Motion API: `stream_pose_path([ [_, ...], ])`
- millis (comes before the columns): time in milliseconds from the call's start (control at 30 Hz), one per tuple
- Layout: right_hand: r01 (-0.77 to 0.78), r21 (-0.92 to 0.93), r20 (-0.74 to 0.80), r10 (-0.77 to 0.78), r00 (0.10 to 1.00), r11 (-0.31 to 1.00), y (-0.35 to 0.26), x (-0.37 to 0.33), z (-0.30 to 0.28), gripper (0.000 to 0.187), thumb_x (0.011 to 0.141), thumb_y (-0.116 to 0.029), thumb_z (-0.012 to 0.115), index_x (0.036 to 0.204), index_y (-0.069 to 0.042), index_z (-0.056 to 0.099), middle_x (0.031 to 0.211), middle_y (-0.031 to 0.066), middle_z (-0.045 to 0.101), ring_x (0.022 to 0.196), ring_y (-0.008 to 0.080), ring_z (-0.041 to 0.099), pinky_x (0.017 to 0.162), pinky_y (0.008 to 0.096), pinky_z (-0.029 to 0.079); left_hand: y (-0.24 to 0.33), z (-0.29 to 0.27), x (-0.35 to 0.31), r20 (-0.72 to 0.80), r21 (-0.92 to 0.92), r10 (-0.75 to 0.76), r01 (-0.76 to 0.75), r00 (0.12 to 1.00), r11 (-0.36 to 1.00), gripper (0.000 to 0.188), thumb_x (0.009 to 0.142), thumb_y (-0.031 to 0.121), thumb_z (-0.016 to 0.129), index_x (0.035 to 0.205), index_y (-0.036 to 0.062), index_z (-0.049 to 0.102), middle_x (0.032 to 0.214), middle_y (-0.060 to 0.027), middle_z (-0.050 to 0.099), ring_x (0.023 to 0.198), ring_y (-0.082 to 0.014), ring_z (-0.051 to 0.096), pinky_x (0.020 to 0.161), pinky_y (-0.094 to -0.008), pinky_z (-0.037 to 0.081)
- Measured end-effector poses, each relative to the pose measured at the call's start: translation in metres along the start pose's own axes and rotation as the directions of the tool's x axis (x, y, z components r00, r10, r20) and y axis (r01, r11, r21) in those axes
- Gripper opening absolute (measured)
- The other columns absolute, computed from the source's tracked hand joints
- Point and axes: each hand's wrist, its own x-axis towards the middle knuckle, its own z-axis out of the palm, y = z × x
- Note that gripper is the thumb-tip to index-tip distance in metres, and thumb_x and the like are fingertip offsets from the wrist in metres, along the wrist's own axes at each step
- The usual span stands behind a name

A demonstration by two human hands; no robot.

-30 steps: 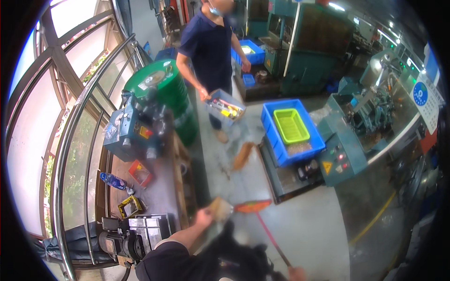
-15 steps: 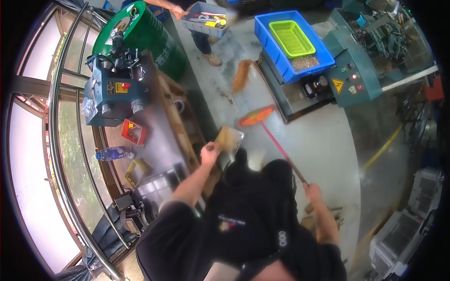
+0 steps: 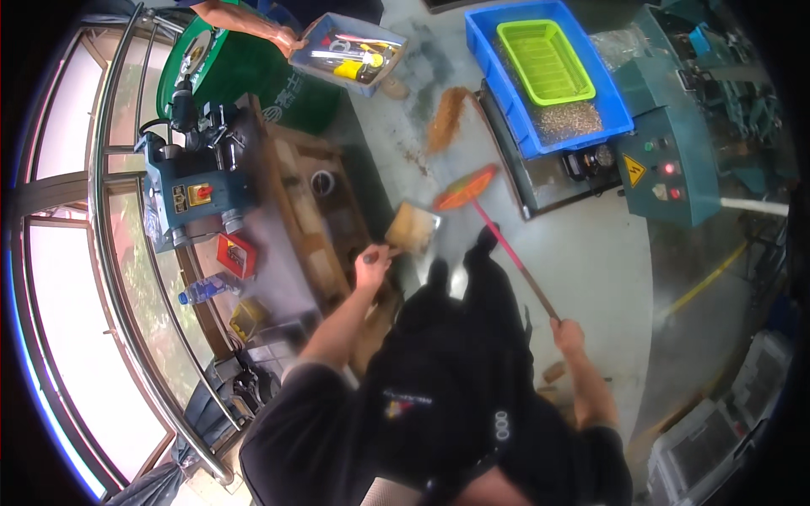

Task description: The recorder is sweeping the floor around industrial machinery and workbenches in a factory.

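My left hand (image 3: pixel 371 266) is closed around the handle of a dustpan (image 3: pixel 412 228), whose pan is held low over the floor and looks tan inside. In my right hand (image 3: pixel 568 336) is the stick of a broom (image 3: pixel 515 260). The broom's orange-red head (image 3: pixel 466 187) rests at floor level, just right of and beyond the dustpan. Farther off, a strip of brown, sawdust-like debris (image 3: pixel 445 120) lies on the floor, apart from the bristles, with dark crumbs scattered nearby.
On the left stand a workbench (image 3: pixel 283 202) with a small machine (image 3: pixel 202 181) and a green drum (image 3: pixel 278 80). A blue bin (image 3: pixel 523 126) holding a lime-green basket (image 3: pixel 544 63) sits beside a machine at right. A co-worker's hand (image 3: pixel 291 40) grips a grey tool tray (image 3: pixel 346 51).
My right foot has come forward beside the broom stick. The co-worker's tool tray is nearer and farther left. The view has shifted slightly; both hands keep their holds.
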Motion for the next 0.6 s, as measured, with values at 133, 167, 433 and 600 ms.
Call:
stream_pose_path([
  [133,0.042,-0.062,-0.009,-0.043,0.999,0.997,0.008,0.02,-0.012,0.053,0.088,-0.05,0.043,0.082,-0.002,0.065,0.081,0.021,0.063,0.082,0.0385,0.061,0.072,0.0461,0.049,0.015,0.01,0.004,-0.071,0.024,-0.031,0.033,0.997,0.999,0.018,0.088,0.015,0.059,0.081,-0.0013,0.058,0.066,-0.0043,0.057,0.055,-0.0077,0.048,0.048,-0.0209,0.036],
  [167,0.031,-0.05,-0.003,-0.031,1.0,0.998,0.01,0.023,-0.015,0.053,0.088,-0.05,0.043,0.082,-0.002,0.065,0.081,0.0208,0.063,0.082,0.0384,0.061,0.073,0.0461,0.049,0.015,0.012,0.004,-0.1,0.017,-0.03,0.032,0.995,0.999,0.018,0.088,0.015,0.06,0.081,-0.0014,0.058,0.067,-0.0045,0.057,0.056,-0.0078,0.049,0.048,-0.0209,0.036],
  [433,0.028,-0.033,-0.001,-0.028,1.0,0.999,0.023,0.02,-0.042,0.05,0.088,-0.048,0.045,0.082,-0.002,0.063,0.079,0.0203,0.063,0.08,0.0386,0.061,0.072,0.0465,0.049,0.037,0.038,0.004,-0.12,0.014,-0.096,0.099,0.988,0.995,0.02,0.087,0.019,0.061,0.084,-0.0009,0.059,0.071,-0.0053,0.059,0.058,-0.0084,0.052,0.051,-0.0205,0.041],
  [600,0.103,0.025,-0.04,-0.102,0.994,0.994,0.041,0.007,-0.067,0.046,0.088,-0.044,0.047,0.078,-0.001,0.061,0.073,0.0215,0.062,0.075,0.041,0.06,0.067,0.0482,0.048,0.042,0.073,0.021,-0.069,-0.024,-0.074,0.072,0.995,0.997,0.02,0.087,0.019,0.061,0.085,-0.0011,0.06,0.072,-0.0045,0.06,0.061,-0.0083,0.054,0.055,-0.0208,0.044],
])
